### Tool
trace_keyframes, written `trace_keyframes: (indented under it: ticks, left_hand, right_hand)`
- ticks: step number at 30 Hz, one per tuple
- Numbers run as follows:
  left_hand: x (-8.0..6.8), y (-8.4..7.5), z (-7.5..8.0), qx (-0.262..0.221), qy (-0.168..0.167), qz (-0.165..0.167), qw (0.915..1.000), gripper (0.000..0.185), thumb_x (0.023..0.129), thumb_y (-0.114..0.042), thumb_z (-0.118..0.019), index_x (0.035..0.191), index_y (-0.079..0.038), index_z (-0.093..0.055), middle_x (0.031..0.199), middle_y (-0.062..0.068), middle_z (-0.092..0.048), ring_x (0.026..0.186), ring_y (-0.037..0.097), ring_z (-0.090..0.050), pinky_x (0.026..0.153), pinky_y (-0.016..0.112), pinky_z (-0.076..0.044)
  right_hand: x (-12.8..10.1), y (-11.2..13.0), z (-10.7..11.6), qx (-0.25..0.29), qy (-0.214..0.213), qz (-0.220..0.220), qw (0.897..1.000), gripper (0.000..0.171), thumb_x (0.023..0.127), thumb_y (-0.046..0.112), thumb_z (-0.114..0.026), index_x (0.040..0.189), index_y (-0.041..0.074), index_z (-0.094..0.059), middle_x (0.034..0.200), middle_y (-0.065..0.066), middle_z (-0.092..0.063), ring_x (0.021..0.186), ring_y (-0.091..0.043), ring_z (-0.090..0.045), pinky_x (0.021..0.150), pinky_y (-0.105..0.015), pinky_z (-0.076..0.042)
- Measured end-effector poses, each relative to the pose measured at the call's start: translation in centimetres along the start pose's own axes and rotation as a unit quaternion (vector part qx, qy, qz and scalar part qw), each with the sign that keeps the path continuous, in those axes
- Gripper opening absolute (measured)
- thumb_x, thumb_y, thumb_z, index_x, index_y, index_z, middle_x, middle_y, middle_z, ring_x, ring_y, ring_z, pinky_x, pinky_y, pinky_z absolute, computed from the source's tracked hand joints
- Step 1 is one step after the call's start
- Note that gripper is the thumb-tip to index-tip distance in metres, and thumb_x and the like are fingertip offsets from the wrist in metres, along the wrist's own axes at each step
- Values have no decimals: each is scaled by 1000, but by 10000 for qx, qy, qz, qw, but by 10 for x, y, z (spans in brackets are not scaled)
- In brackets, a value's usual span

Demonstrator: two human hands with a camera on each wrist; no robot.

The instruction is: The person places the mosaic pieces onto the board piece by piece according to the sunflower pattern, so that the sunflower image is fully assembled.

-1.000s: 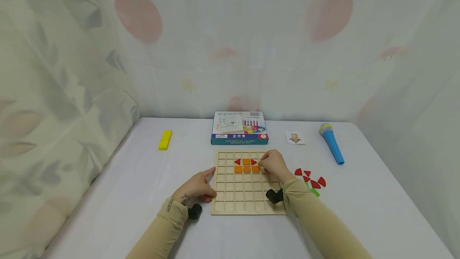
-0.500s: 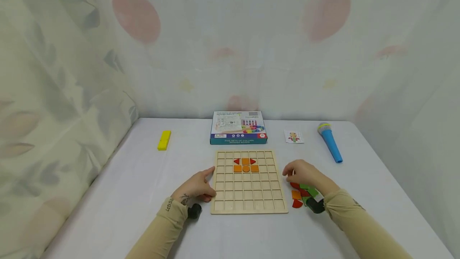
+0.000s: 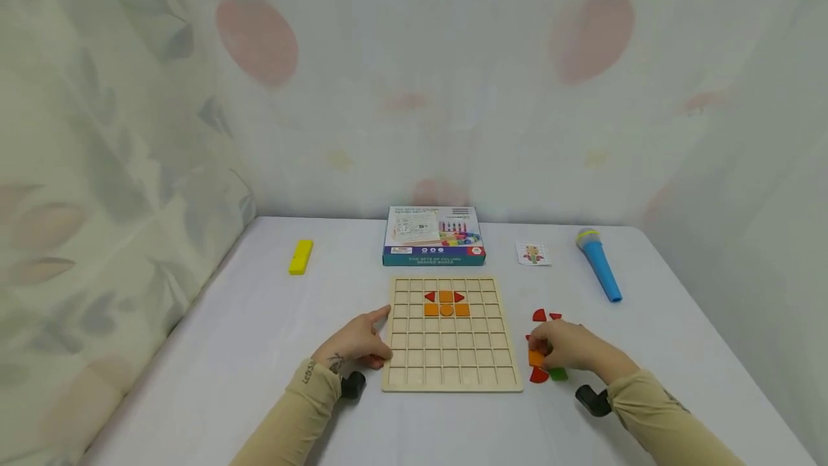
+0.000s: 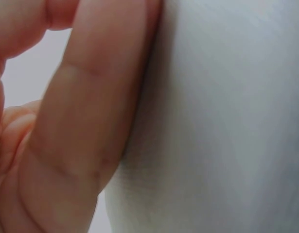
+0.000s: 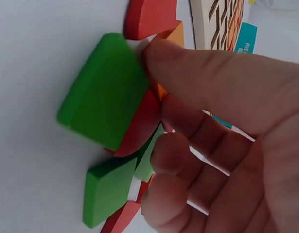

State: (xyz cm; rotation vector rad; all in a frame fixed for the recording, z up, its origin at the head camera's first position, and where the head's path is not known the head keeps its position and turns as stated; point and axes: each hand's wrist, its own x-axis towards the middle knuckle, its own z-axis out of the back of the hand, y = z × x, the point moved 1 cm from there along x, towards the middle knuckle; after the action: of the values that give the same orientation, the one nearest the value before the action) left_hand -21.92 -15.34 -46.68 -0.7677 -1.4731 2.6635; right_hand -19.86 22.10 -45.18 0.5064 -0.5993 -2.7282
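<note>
The white cloth-covered bench [image 3: 259, 351] carries a pale wooden grid board [image 3: 451, 333], the landmark here, with smooth orange squares, an orange disc and two red triangles seated in its upper cells. The left hand [image 3: 358, 341] rests at the board's left edge, index finger stretched to the frame, steadying it; keeping that brace would seem wise. Right of the board, the right hand [image 3: 569, 348] curls over a loose heap of pieces, thumb and fingers pinching around an orange tile [image 3: 536, 358]. Green tiles [image 5: 104, 99] and a red rounded piece [image 5: 139, 127] crowd it, glossy and flat; lifting straight up should avoid scattering them.
</note>
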Motion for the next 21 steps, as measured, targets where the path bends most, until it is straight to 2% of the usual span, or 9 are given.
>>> trace_keyframes:
  ticks: [7, 14, 21]
  left_hand:
    - [-1, -1, 0, 70, 3, 15, 10000, 95, 66, 0, -73, 147, -12, -25, 56, 5, -58, 44, 10, -52, 45, 21, -47]
    - [1, -1, -1, 14, -6, 18, 10000, 96, 66, 1, -73, 147, -12, -25, 58, 5, -58, 44, 10, -52, 46, 21, -48]
    - [0, 0, -1, 136, -48, 31, 9999, 96, 66, 1, -73, 147, -13, -25, 59, 6, -57, 44, 11, -53, 46, 22, -49]
  right_hand:
    - [1, 6, -1, 42, 12, 19, 10000, 22, 69, 4, -75, 78, 16, -59, 75, 4, -53, 73, -15, -49, 65, -30, -45]
    - [-1, 9, 1, 196, 42, 368, 9991, 25, 66, -4, -69, 74, 13, -51, 69, 2, -48, 68, -14, -47, 56, -26, -40]
    - [16, 26, 16, 736, -199, 708, 9946, 18, 75, 3, -70, 73, 12, -54, 71, 2, -51, 69, -15, -47, 54, -25, -40]
